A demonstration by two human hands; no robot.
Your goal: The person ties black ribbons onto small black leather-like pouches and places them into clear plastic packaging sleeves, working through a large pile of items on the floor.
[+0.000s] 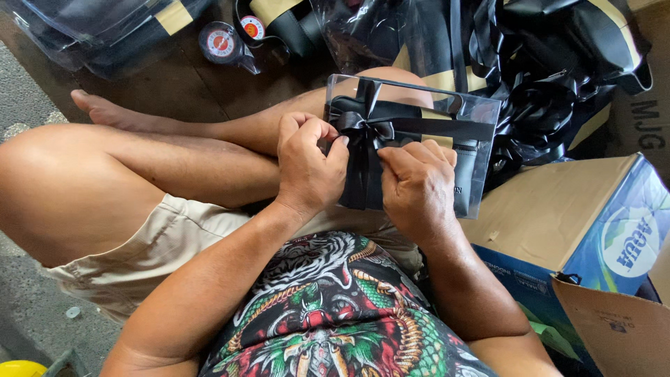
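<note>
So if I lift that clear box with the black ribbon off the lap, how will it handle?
The clear box probably feels light and a bit flexible: thin, glossy plastic walls. Likely slippery too, given the sheen. The black ribbon looks floppy; both the left hand and right hand pinch it.

Clear flat box (474,112) on the lap, black pouch inside, black ribbon bow (364,129) (loops tied) across its front

A dark wooden platform (174,84) lay under bright daylight. Left of it ran grey concrete floor (28,307). On its far edge sat two round tape rolls (223,42). To its right stood an open cardboard box (558,209), and beyond that box a heap of black ribbon (537,105).
</note>
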